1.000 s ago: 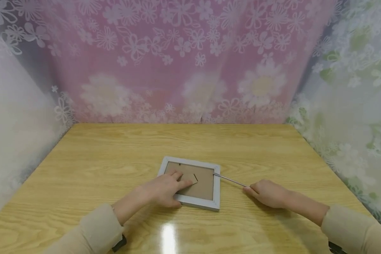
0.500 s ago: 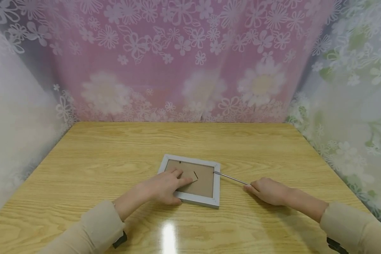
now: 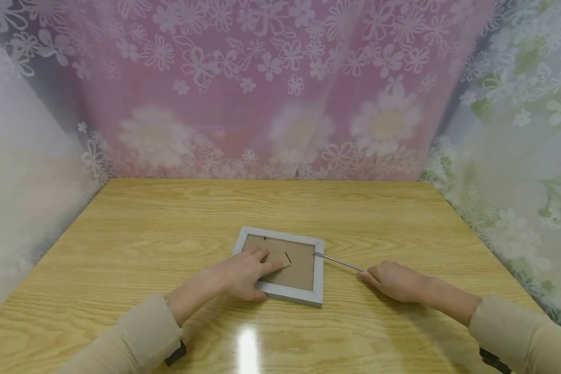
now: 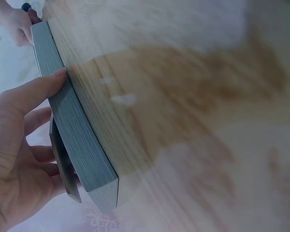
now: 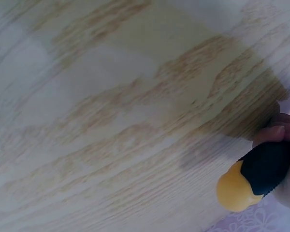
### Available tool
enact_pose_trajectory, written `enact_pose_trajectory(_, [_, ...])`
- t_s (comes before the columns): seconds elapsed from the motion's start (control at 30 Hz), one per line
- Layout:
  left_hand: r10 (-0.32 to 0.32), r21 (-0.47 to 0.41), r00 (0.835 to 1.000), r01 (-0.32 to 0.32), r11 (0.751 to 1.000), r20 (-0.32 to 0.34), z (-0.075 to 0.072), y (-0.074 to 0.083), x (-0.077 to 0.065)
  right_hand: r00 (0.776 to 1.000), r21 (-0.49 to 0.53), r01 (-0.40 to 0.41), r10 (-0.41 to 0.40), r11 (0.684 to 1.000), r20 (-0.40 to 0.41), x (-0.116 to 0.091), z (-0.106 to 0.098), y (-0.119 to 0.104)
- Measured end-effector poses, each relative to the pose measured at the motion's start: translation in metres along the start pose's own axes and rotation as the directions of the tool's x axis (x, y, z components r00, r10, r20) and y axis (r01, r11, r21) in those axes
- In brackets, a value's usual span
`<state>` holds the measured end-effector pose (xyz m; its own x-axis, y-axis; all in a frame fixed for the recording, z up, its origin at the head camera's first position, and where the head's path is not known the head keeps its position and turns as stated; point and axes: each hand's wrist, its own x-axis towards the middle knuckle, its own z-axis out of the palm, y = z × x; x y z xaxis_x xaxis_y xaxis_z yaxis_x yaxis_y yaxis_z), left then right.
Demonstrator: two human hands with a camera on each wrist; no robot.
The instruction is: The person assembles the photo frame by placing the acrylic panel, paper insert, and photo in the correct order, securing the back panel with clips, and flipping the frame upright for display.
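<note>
A picture frame [image 3: 293, 297] with a pale grey border and brown backing board lies face down on the table. My left hand [image 3: 244, 274] holds it at its left part: the fingers spread over the backing and its flat stand leg, the thumb against the frame's near side. In the left wrist view the thumb rests on the wood-grained side of the frame [image 4: 79, 130], beside the tilted stand leg [image 4: 64, 162]. My right hand [image 3: 395, 281] grips a screwdriver [image 3: 341, 265], its tip at the inner right edge of the frame. The black and yellow handle [image 5: 263, 169] shows in the right wrist view.
The wood-grain table [image 3: 182, 213] extends around the frame, with a bright light reflection near its front. Flowered cloth hangs behind it [image 3: 243, 114] and along both sides. A small dark tab [image 3: 264, 238] stands at the backing's upper edge.
Between the earlier frames and now, the view has shifted slightly. Both hands, the frame and the screwdriver tip keep almost the same places relative to one another.
</note>
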<state>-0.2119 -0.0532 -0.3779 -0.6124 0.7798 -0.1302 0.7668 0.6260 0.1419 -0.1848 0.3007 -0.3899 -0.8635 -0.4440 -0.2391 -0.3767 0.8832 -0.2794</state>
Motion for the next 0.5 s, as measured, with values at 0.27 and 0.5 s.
enact_pose_trajectory(0.27, [0.002, -0.001, 1.000, -0.002, 1.000, -0.006, 0.0006, -0.0006, -0.0003, 0.993, -0.120, 0.084, -0.092, 0.989, -0.070, 0.0004, -0.0052, -0.0011])
enact_pose_trajectory(0.5, [-0.008, 0.022, 1.000, 0.008, 1.000, 0.010, -0.0005, 0.0003, 0.0002, 0.990, -0.132, 0.107, -0.118, 0.985, -0.078, 0.0010, -0.0073, -0.0006])
